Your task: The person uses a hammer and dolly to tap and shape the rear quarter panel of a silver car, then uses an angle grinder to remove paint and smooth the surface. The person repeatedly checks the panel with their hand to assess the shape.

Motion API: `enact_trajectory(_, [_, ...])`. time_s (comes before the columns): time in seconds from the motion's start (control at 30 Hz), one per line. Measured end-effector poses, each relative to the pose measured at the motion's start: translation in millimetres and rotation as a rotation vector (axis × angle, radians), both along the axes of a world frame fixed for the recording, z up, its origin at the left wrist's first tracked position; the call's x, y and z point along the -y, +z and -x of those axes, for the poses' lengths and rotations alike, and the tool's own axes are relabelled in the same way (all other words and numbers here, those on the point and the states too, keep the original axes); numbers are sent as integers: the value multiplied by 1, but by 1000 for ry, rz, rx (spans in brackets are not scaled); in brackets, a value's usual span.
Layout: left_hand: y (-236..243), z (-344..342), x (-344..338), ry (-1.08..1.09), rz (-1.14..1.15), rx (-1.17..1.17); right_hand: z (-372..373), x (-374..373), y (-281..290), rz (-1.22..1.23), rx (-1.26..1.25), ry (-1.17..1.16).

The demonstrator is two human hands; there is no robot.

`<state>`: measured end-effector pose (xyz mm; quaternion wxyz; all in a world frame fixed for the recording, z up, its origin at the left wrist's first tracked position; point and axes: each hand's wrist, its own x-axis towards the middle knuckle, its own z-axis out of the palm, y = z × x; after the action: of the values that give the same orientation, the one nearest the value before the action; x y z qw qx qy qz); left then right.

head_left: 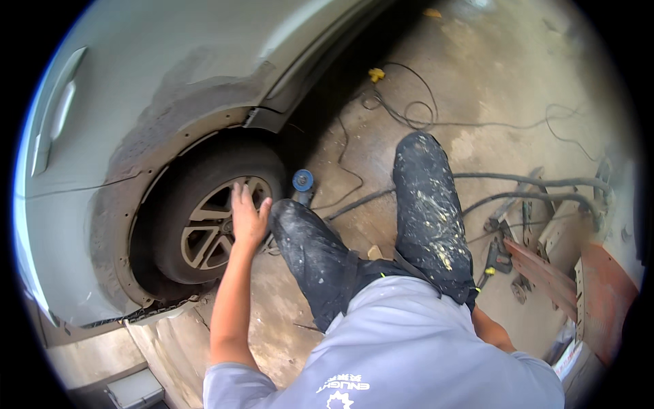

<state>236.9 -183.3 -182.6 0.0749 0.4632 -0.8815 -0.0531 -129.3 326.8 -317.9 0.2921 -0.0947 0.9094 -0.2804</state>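
My left hand (pixel 249 215) is held up in front of the car wheel (pixel 211 228), fingers stretched out and holding nothing. It overlaps the spokes; I cannot tell whether it touches them. Around the tyre, the silver-grey car body (pixel 225 41) has a sanded, dull band (pixel 163 129) along its wheel arch. A tool with a round blue disc (pixel 302 180), which looks like an angle grinder, stands on the floor beside my left knee. Only part of my right arm (pixel 492 331) shows at my side; the hand is hidden.
A black cable (pixel 426 125) with a yellow plug (pixel 376 75) lies on the concrete ahead. Thick dark hoses (pixel 531 181) cross the floor at right. Beyond my right leg are a cordless power tool (pixel 498 258) and red metal panels (pixel 603 296).
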Motion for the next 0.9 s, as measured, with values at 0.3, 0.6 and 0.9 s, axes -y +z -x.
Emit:
enact_trajectory(0.3, [-154,-51,-96,533,-914,-863,7,31,-11,6,14,-34])
enact_trajectory(0.6, [-246,-130,-257,668,-1798,-1112,100,-19,-29,455,245,-339])
enact_trajectory(0.9, [-288,-201,-402,573,-1500,-253,19,97,84,60,28,-377])
